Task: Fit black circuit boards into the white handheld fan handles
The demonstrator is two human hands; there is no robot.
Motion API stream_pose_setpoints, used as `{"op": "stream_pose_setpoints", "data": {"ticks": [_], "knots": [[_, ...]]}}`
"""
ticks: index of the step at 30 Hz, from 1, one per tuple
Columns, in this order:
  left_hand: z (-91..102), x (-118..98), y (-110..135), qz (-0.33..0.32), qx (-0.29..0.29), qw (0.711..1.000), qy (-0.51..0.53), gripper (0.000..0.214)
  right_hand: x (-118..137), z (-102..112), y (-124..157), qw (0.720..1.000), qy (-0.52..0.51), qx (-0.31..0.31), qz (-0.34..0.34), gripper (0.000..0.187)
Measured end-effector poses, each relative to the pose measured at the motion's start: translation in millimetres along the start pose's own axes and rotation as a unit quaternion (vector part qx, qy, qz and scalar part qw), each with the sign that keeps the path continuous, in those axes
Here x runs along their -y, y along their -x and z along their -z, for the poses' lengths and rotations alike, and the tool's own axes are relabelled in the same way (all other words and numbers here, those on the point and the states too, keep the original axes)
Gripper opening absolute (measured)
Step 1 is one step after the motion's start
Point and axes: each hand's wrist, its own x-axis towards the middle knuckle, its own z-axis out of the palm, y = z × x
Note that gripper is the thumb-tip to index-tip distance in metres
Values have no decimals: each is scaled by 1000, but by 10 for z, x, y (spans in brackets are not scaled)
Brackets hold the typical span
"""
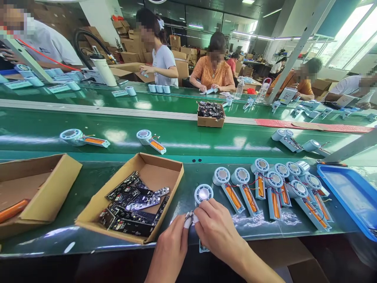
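My left hand [171, 241] and my right hand [218, 226] meet at the bench's front edge, both closed in a pinch with fingertips nearly touching. White coverings show on fingertips. A tiny piece between them is too small to name. Just beyond and beneath my right hand lies a light-blue handheld fan body [204, 192], its round head facing up and its handle mostly hidden. To the left, a shallow cardboard box [160, 167] holds several black circuit boards [132, 220]. At right lie several similar fan bodies [272, 181] with orange cells and red wires in their open handles.
A blue tray [347, 184] sits at the far right, another cardboard box [55, 188] at far left. Fan bodies [151, 141] lie on the green conveyor [188, 137]. Beyond it stands a small box of black parts [210, 120]. Co-workers [213, 70] sit across the line.
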Motion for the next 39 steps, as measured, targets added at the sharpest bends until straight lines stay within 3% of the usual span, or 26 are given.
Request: {"op": "stream_pose_setpoints", "data": {"ticks": [6, 13, 21, 25, 29, 32, 34, 36, 39], "knots": [[-8, -16, -17, -20, 0, 1000, -22, 23, -23, 22, 4, 1000, -22, 16, -5, 19], [182, 6, -132, -58, 75, 995, 29, 25, -152, 162, 5, 993, -109, 45, -21, 20], [204, 9, -163, -79, 112, 990, 31, 27, -167, 93, 40, 989, -141, 35, 5, 24], [171, 17, -132, -85, 80, 992, 35, 28, -207, 234, 79, 980, -194, 36, -35, 22], [82, 94, -42, -66, -25, 997, 10, 31, -315, 394, 210, 955, -244, -21, -168, 24], [32, 122, 30, -38, -37, 999, 6, 34, -336, 423, 311, 940, -245, 60, -229, 28], [30, 111, 53, -26, -39, 999, 6, 36, -318, 424, 341, 932, -263, 113, -220, 32], [57, 89, 48, -26, -43, 999, 10, 36, -306, 432, 339, 923, -311, 128, -188, 30], [131, 63, 3, -47, -25, 998, 20, 34, -339, 445, 303, 877, -439, 137, -137, 30]]}}
